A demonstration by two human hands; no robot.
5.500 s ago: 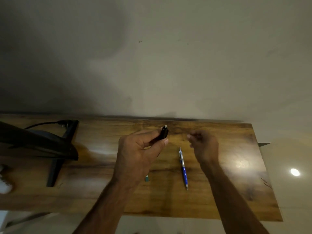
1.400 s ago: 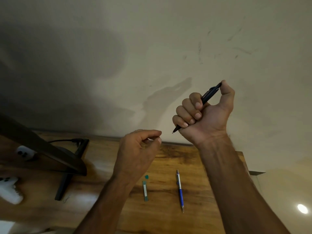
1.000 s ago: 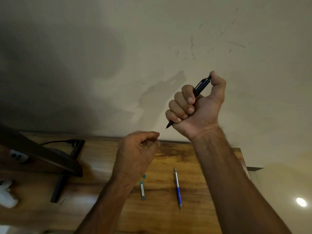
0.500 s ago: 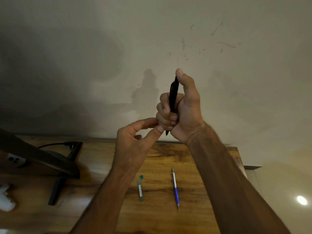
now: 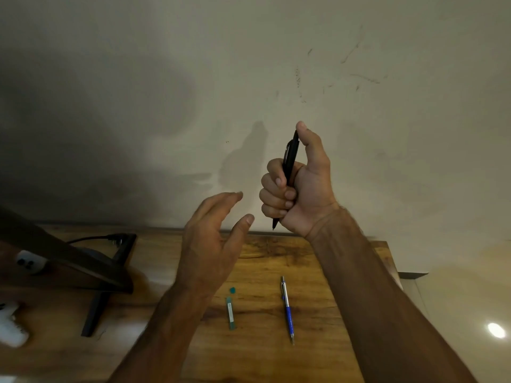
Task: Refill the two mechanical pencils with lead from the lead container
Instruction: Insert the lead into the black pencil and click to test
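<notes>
Wooden table [image 5: 276,363] nearest. Blue mechanical pencil [image 5: 287,309] lies flat on it, tip toward viewer. Green lead container [image 5: 230,313] lies just left of it, parallel, not touching. Small green cap [image 5: 232,290] sits apart, just beyond container's far end.

Left hand [image 5: 210,244] raised above table, fingers spread and relaxed, holding nothing.

Right hand [image 5: 298,194] higher, fist wrapped round black mechanical pencil [image 5: 291,158], held upright, tip down, thumb on top end.

Dark monitor stand [image 5: 96,308] at far left, cable [image 5: 91,239] behind it. Scuffed wall [image 5: 359,78] beyond.
</notes>
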